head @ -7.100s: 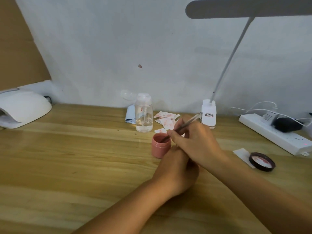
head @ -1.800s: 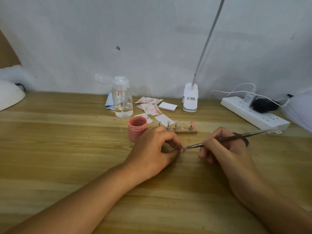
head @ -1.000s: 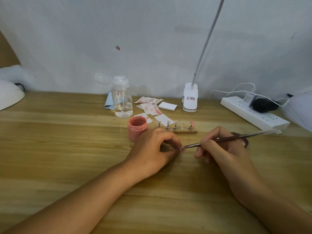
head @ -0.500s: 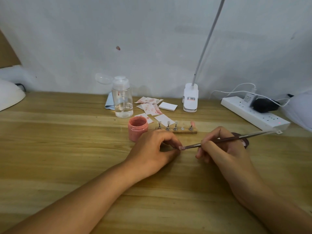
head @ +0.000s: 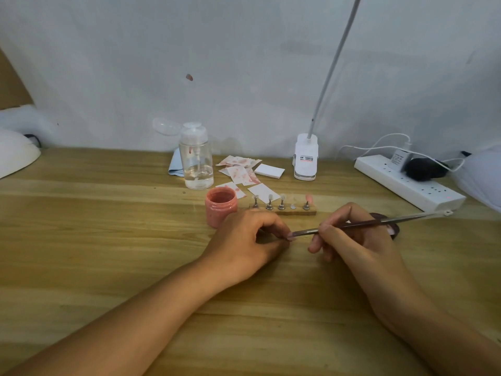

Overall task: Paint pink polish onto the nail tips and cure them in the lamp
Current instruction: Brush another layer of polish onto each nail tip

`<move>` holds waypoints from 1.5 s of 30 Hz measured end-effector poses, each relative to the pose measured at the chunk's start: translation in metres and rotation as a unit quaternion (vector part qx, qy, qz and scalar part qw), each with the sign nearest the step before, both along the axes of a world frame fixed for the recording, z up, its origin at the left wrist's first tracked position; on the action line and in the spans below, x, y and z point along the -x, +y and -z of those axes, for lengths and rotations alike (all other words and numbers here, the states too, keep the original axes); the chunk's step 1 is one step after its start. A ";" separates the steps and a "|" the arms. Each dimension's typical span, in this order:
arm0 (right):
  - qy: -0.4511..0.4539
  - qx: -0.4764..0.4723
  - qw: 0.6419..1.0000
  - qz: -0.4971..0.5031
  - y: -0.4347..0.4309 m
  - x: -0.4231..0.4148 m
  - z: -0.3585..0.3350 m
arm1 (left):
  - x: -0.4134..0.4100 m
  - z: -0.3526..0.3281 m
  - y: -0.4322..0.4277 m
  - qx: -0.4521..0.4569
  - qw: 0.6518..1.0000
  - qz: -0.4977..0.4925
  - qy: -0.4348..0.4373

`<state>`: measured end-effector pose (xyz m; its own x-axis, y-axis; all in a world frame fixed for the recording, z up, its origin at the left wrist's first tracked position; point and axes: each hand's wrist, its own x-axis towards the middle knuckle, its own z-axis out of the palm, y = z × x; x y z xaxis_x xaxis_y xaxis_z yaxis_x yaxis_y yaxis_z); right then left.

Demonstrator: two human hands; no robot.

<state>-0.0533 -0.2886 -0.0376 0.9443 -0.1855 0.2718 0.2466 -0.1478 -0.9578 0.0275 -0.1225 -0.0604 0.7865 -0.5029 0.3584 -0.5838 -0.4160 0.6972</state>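
My left hand [head: 245,241] rests on the wooden table and pinches a small nail tip [head: 290,236] on its stand, mostly hidden by the fingers. A thin brush [head: 363,225] is held like a pen in my right hand [head: 355,241], its bristle end touching that nail tip. The open pink polish jar [head: 221,206] stands just behind my left hand. A wooden holder [head: 284,211] behind the hands carries several nail tips on metal stands; the rightmost one [head: 308,198] is pink. The white curing lamp [head: 16,158] sits at the far left edge.
A clear pump bottle [head: 195,161] and stained wipes [head: 240,172] lie behind the jar. A desk lamp base [head: 305,158] stands by the wall. A white power strip [head: 409,183] with plugs runs along the right. The jar lid [head: 390,226] is partly hidden behind my right hand.
Seven seconds ago the brush was dipped in the jar. Over the last second the brush tip made small strokes on the nail tip held by my left hand; both hands barely shifted.
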 end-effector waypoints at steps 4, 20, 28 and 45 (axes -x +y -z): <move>0.001 0.000 1.000 0.003 0.000 -0.001 0.001 | 0.000 -0.001 0.000 0.000 1.000 0.002 0.004; -0.013 -0.012 0.999 0.042 -0.005 -0.003 0.004 | 0.001 -0.001 0.000 0.003 1.000 0.006 -0.001; 0.004 0.009 0.999 0.046 -0.002 -0.004 0.005 | 0.000 0.000 0.000 0.004 1.000 0.005 0.002; -0.030 0.108 0.993 -0.031 0.057 -0.057 -0.056 | -0.004 0.004 0.002 0.008 1.000 -0.007 0.003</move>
<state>0.0035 -0.2319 0.0181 0.9331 -0.0593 0.3548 0.3171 -0.3303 -0.8890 0.0314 -0.1202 -0.0645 0.7955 -0.4866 0.3612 -0.5735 -0.4121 0.7080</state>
